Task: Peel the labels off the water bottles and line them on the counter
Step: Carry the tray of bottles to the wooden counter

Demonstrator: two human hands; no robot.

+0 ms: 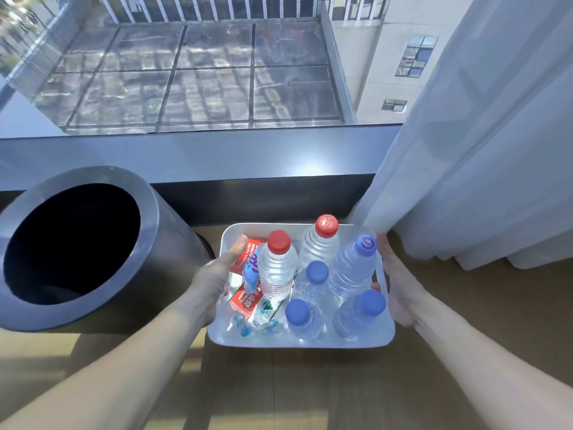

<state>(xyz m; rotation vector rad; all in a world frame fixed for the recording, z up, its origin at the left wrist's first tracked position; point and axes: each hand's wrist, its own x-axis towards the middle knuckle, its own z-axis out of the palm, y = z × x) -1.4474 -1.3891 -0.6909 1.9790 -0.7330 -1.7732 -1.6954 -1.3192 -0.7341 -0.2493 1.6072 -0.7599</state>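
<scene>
A white tray (297,342) is held above the wooden floor. My left hand (214,277) grips its left rim, thumb over the edge. My right hand (395,283) grips its right rim. Several clear label-free water bottles stand upright in it: two with red caps (279,240) (326,225) at the back, several with blue caps (365,245) (297,311) in front and to the right. Peeled labels (248,301), red and blue, lie crumpled in the tray's left side beside my left thumb.
A dark round bin (155,243) with an open mouth stands at the left, close to the tray. A dark window ledge (198,153) runs across behind. A white curtain (465,150) hangs at the right, touching the tray's far right corner. Wooden floor (279,392) lies below.
</scene>
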